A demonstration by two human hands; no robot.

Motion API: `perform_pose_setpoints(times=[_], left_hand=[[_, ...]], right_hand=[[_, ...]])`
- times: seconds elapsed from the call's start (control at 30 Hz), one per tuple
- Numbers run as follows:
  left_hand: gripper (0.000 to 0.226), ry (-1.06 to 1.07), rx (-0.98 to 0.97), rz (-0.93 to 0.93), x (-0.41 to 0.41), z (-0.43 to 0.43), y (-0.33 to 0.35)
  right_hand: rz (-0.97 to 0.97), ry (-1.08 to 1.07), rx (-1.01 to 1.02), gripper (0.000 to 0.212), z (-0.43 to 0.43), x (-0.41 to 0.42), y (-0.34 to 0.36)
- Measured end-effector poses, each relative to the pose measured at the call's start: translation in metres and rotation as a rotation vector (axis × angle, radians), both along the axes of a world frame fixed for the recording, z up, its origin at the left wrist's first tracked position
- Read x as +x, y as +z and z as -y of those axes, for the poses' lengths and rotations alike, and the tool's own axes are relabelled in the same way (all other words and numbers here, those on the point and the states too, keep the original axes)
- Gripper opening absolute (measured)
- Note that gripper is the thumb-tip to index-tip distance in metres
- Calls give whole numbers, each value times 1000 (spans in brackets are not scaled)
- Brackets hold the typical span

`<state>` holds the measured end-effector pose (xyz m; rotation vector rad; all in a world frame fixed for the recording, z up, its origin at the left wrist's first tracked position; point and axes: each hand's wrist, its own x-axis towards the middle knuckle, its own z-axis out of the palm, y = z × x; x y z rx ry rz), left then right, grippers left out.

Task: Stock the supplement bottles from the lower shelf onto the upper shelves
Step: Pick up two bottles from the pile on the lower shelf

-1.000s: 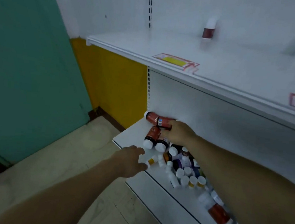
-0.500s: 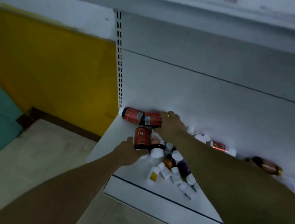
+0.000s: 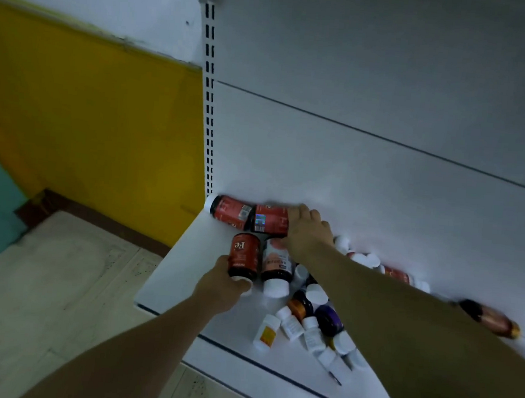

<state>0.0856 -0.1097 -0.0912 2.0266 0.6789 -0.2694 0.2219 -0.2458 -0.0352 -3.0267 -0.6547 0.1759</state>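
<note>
Both hands reach down to the lower shelf (image 3: 180,274), each closed on a red supplement bottle that lies on its side. The left hand (image 3: 221,285) wraps its fingers and thumb round the white-capped end of the Fe bottle (image 3: 244,255), whose base points away from the person. The right hand (image 3: 308,234) is farther in, against the shelf's back panel, with its fingers curled over one end of the barcode bottle (image 3: 269,219); its thumb is hidden.

Just beyond the right hand's fingertips, touching that bottle end to end, a third red bottle (image 3: 230,212) lies in the back corner. Between the two hands, beside the Fe bottle, lies a pale-labelled bottle (image 3: 276,262) with its white cap toward the person. Under and beside the right forearm lies a heap of small white bottles (image 3: 307,328), with a purple bottle (image 3: 328,320) among them and a yellow-labelled bottle (image 3: 266,332) at its near edge. Well to the right of that arm a brown bottle (image 3: 490,317) lies alone, blurred.
</note>
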Motion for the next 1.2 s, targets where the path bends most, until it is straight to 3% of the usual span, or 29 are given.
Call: perform_pose_setpoints(times=[0.17,0.37,0.57,0.73,0.83,1.03,1.2], left_hand=[[62,118,-108,55,-1,-7,-1],[42,339,-296,123,-8,-23,16],[29,400,-360,304,-25,-36,72],[35,432,-635,431,-44,-51,134],[25,474,-797,468,-55,-55,161],[40,251,-1007,398,-71,-40,197],[44,21,-1057,215,-86,1,230]], right_hand=[[-10,28,68,68,5,2,-6],[-55,91,334,48,7,-5,1],[-40,-113,766,47,18,-38,36],[-186,-355,1286,49,30,-102,87],[-215,-460,1475,49,33,-143,115],[-276,-627,1833,55,48,-208,149],[-424,-715,2166,26,70,-257,170]])
